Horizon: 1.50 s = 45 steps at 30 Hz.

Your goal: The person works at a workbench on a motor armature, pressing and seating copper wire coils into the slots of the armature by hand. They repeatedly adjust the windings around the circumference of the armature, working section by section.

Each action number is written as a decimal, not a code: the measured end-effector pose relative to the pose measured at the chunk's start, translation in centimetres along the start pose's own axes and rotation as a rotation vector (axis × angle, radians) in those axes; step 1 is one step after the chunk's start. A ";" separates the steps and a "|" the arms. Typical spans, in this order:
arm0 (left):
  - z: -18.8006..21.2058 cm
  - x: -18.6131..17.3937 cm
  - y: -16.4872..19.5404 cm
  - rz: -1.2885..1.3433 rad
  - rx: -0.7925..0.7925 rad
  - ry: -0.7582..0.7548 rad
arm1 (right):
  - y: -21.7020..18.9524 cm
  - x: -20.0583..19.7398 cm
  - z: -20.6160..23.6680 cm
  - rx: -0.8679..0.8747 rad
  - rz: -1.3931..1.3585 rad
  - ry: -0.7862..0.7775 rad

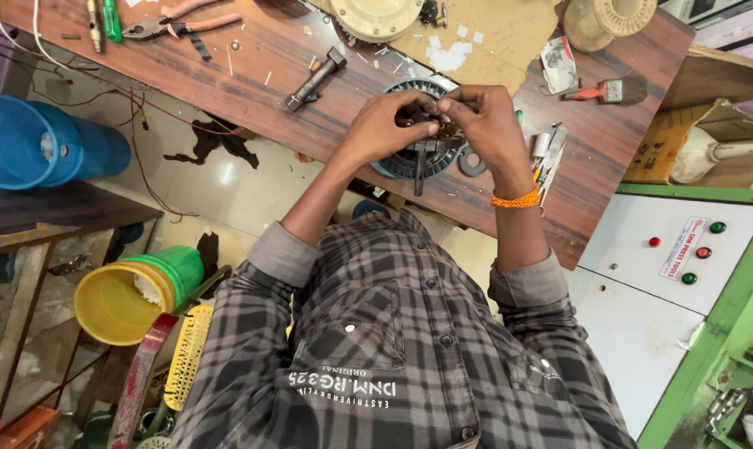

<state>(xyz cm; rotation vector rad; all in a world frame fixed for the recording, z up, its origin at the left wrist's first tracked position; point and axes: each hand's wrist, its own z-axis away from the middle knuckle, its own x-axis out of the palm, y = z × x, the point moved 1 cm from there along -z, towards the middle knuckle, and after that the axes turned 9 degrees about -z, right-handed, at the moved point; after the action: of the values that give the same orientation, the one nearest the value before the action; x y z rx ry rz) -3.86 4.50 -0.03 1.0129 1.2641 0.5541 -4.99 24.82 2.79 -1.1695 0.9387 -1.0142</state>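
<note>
Both my hands meet over a round blue-grey motor stator (403,165) that lies on the brown wooden workbench (252,75). My left hand (386,125) pinches at the dark windings in the stator's middle with its fingertips closed. Opposite it, my right hand (486,125), with an orange thread band on the wrist, grips the same spot from the right. What the fingers hold is hidden under them. A dark flat ring (472,162) lies just right of the stator.
On the bench lie a hammer (314,79), pliers (185,23), a green screwdriver (110,17), a paint brush (611,91) and a cream round housing (376,17). A blue bucket (27,141) and yellow-green bucket (131,295) stand left. A button panel (684,249) is right.
</note>
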 end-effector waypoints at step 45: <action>-1.8 -3.7 -2.1 -0.095 0.479 -0.162 | 2.1 6.5 9.1 -0.261 0.404 0.124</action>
<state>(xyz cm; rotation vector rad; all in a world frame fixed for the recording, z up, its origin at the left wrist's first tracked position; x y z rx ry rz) -6.95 1.03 0.15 1.3550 1.3203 0.0881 5.73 21.27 1.74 -1.0772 1.3741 -0.6552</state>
